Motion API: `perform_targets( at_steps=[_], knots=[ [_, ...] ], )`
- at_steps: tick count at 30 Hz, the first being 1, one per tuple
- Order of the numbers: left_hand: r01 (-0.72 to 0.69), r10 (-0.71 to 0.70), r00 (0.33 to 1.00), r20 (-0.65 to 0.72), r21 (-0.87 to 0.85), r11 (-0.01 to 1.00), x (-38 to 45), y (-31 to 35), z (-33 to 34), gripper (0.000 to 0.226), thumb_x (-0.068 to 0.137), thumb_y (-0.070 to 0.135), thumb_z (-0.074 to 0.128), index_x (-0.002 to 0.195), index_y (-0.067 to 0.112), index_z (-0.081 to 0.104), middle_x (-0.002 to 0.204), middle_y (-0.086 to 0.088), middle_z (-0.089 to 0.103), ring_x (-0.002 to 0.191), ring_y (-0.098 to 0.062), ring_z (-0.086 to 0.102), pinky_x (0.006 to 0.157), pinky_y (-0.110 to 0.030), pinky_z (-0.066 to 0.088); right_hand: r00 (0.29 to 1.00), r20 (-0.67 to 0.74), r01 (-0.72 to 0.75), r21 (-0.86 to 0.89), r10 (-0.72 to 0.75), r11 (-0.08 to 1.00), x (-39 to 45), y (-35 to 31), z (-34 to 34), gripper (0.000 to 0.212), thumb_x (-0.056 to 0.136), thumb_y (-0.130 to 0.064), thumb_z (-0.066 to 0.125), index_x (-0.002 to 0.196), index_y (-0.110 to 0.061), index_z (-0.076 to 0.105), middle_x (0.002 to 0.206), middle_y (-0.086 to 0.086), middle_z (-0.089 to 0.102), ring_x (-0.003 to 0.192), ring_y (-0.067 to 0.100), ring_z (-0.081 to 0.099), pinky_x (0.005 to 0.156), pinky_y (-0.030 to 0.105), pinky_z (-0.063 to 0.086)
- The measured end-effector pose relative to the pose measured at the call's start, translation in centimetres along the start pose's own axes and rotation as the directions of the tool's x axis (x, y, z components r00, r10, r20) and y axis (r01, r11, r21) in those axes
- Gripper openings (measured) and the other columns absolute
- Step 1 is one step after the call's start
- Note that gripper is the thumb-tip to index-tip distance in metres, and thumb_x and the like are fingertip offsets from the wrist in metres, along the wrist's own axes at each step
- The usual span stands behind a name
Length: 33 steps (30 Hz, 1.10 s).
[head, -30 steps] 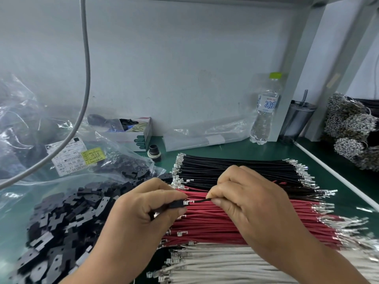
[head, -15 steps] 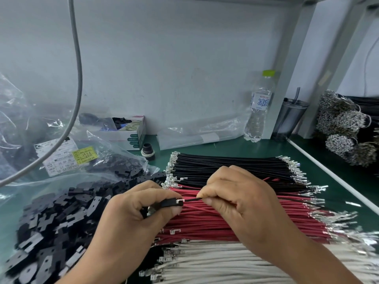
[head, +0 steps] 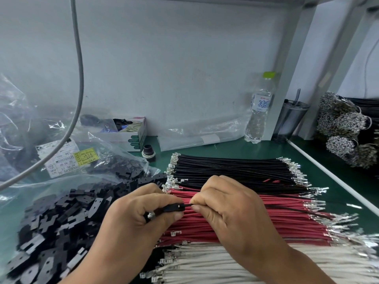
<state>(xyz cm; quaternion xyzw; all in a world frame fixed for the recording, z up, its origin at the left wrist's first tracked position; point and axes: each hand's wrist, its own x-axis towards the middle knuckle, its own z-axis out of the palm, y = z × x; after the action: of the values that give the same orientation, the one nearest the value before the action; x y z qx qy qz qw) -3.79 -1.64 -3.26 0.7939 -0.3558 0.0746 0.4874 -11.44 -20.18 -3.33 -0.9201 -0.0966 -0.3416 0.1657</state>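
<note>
Over the red wires (head: 276, 224), left hand (head: 133, 220) fingers grip a black housing (head: 173, 208) as right hand (head: 231, 212) fingers pinch a black wire (head: 287, 210), terminal seemingly nearly seated; stacks remain.

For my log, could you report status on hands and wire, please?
Left hand holds black sleeve. Right hand pinches black wire, end at sleeve. Nothing between them.

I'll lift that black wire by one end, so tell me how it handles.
The black wire is probably light: the right hand holds it by a fingertip pinch alone. It is likely springy rather than floppy, since its free length runs nearly straight over the red wires.
</note>
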Motion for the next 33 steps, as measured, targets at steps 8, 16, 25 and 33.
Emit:
perform_targets(
  at_steps=[8, 16, 25, 33],
  knots=[
    [-0.011, 0.01, 1.0, 0.007, 0.052, 0.999, -0.1, 0.4, 0.1, 0.024, 0.07, 0.017, 0.089, 0.079, 0.039, 0.083, 0.078, 0.013, 0.07, 0.073, -0.001, 0.067, 0.062, -0.001, 0.043, 1.0, -0.013, 0.02, -0.015, -0.02, 1.0, -0.1, -0.3, 0.3, 0.02, 0.097, -0.029, 0.057, 0.086, -0.018, 0.07, 0.083, -0.01, 0.059, 0.074, 0.011, 0.055, 0.061, 0.031, 0.049],
    [0.1, -0.12, 0.989, -0.084, -0.211, 0.972, 0.1, -0.1, 0.4, 0.036, 0.071, 0.038, 0.077, 0.103, 0.055, 0.075, 0.083, 0.016, 0.079, 0.074, -0.007, 0.073, 0.067, -0.012, 0.057, 0.975, -0.21, 0.026, -0.236, -0.077, 0.971, 0.2, 0.3, -1.3, 0.005, 0.092, -0.021, 0.07, 0.091, -0.02, 0.075, 0.086, -0.008, 0.063, 0.078, 0.014, 0.054, 0.063, 0.027, 0.044],
    [0.166, -0.195, 0.98, -0.049, -0.348, 0.923, 0.5, -0.8, -0.5, 0.037, 0.08, 0.01, 0.08, 0.097, 0.043, 0.08, 0.067, 0.004, 0.076, 0.056, 0.001, 0.065, 0.054, -0.006, 0.049, 0.971, 0.207, -0.093, -0.143, 0.122, 0.985, -0.5, -0.2, 0.3, 0.006, 0.081, -0.038, 0.077, 0.086, -0.036, 0.075, 0.08, -0.019, 0.058, 0.079, 0.002, 0.051, 0.063, 0.021, 0.044],
    [0.197, -0.222, 0.975, -0.007, -0.436, 0.878, 0.7, -1.0, -1.2, 0.027, 0.071, 0.035, 0.078, 0.097, 0.039, 0.082, 0.076, -0.011, 0.077, 0.062, -0.017, 0.07, 0.062, -0.014, 0.056, 0.984, 0.079, -0.15, -0.1, 0.158, 0.984, -0.1, 0.8, -1.6, 0.011, 0.096, -0.032, 0.062, 0.093, -0.033, 0.072, 0.085, -0.019, 0.06, 0.081, 0.001, 0.057, 0.067, 0.021, 0.051]
  ],
)
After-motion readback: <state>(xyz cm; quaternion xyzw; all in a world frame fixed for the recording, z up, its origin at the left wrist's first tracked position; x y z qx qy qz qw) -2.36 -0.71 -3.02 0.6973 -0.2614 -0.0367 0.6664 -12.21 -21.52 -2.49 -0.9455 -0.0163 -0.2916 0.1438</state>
